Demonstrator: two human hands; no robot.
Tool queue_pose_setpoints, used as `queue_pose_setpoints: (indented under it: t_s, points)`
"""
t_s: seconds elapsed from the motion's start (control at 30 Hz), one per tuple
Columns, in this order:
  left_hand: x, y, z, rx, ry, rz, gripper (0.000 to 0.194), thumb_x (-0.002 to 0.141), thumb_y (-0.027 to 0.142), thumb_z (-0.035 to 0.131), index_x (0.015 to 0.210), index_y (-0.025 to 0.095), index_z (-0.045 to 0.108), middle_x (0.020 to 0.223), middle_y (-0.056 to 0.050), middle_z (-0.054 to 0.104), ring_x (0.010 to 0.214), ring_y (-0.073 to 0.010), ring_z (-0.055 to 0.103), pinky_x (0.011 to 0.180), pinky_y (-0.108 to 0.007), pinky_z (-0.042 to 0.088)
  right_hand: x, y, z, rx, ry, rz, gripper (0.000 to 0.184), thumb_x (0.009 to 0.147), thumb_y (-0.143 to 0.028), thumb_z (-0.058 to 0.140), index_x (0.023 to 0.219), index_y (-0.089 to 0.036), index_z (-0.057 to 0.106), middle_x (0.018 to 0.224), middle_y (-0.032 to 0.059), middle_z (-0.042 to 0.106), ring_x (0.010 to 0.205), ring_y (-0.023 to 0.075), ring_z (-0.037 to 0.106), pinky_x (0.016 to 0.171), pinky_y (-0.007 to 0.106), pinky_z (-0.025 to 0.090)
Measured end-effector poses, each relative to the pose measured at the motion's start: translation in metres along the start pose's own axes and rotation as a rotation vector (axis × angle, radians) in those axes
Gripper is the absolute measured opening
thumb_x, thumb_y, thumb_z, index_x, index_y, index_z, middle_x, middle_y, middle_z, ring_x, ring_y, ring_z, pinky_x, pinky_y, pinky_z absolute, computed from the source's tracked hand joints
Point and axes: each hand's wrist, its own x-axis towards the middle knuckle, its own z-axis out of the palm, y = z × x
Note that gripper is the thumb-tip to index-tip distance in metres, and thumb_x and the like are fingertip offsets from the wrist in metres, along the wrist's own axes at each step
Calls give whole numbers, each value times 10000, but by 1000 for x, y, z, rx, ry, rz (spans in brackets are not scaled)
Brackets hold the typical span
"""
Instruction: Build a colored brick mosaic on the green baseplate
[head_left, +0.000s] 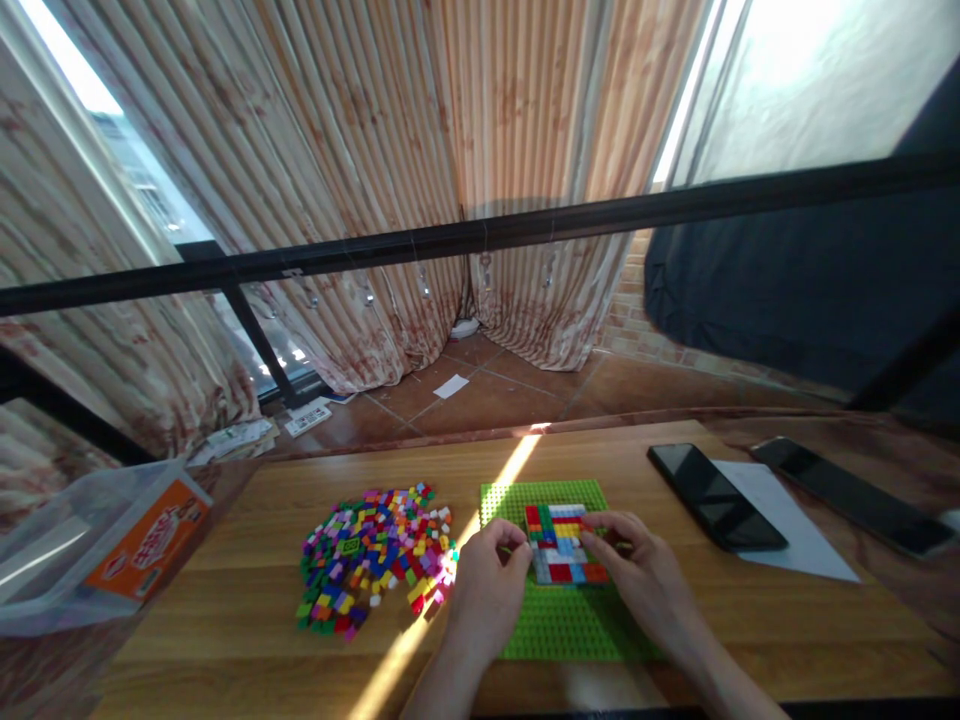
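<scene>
A green studded baseplate lies on the wooden table. Multicoloured toy bricks are fitted on it in a flat rectangular block with red, white, yellow, blue and orange rows. My left hand is beside the block's left edge, its thumb and fingertips pinched together; whatever is between them is hidden. From the right, my right hand reaches to the block's upper right side. Its thumb and index finger close in at the edge bricks, and I cannot make out what they grip. Left of the baseplate spreads a pile of loose small bricks.
A black phone rests partly on a white paper sheet at the right. Beyond it is another dark phone-like device. A clear plastic box with an orange label stands off the table's left side. Curtains and a dark rail are behind.
</scene>
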Motion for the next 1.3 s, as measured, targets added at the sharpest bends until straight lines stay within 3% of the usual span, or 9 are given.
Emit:
queue_pose_setpoints:
  t_s: [0.3,1.3]
  points:
    - [-1,0,1,32,-11,10,88,753,206,511,743,179,594,714,9,622,669,-120,556,624,-227,407,1,-2,6,101,40,142,373,659,-439,687,911,-165,670,809,54,674,667,178,600,587,290,491]
    - [-1,-1,7,63,-21,-12,99,748,184,501,740,183,599,723,0,635,696,-130,576,642,-238,411,3,-8,15,295,22,274,392,580,-352,730,911,-164,637,743,25,676,656,185,622,591,309,512]
